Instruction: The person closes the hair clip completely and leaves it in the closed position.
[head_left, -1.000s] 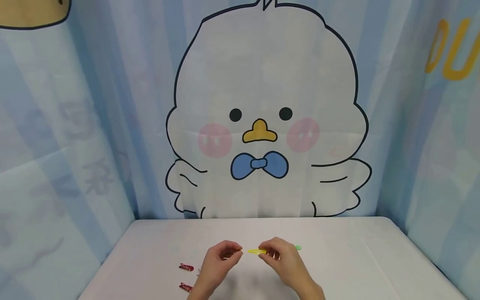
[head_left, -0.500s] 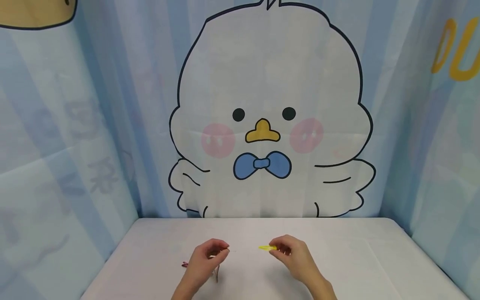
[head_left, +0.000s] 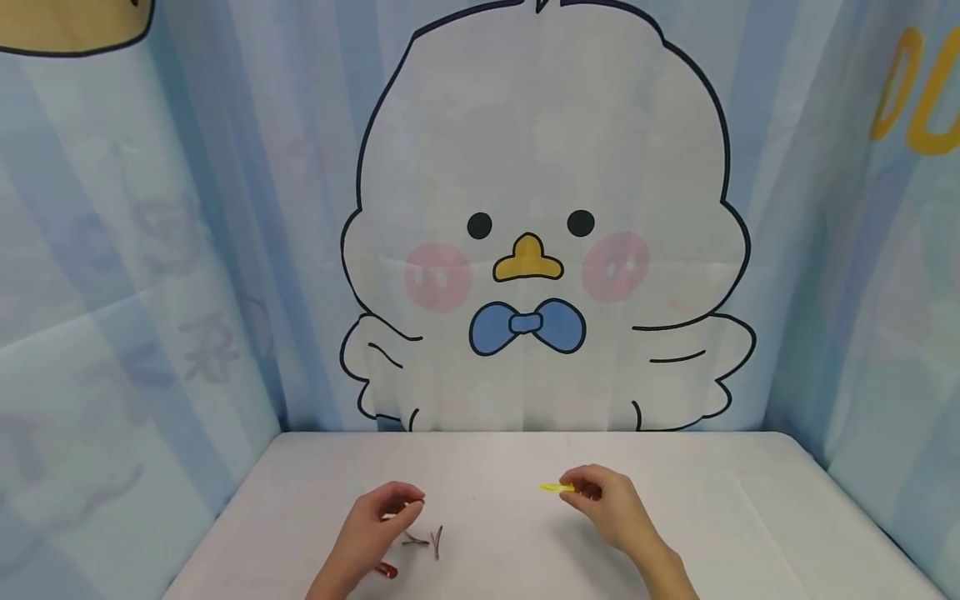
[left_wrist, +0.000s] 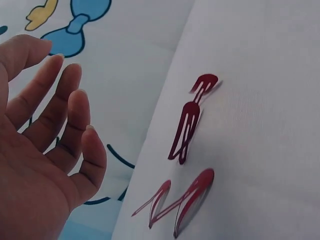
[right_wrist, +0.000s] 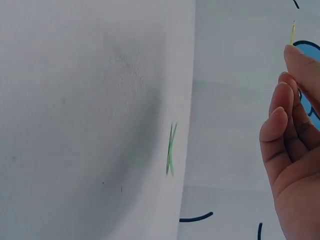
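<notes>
Between thumb and fingertips, my right hand [head_left: 613,510] pinches a yellow snap hair clip [head_left: 553,487] above the table. In the right wrist view the same yellow clip [right_wrist: 293,33] sticks up edge-on from the fingertips. My left hand [head_left: 371,527] is over the table's left part, its fingers loosely bent with nothing in them. Close to it lie dark red hair clips, among them one red clip [head_left: 387,570] partly covered by the hand. Several show in the left wrist view, such as a spread red clip [left_wrist: 192,197] and a flat-lying clip [left_wrist: 186,131].
A green hair clip [right_wrist: 171,150] lies on the table in the right wrist view; the right hand hides it in the head view. The white table [head_left: 720,533] meets a printed blue and white curtain [head_left: 795,250] at the back and sides.
My hands have drawn apart: the left has moved left, the right has moved right with the yellow hair clip. Red clips right of the left hand have come into sight.
</notes>
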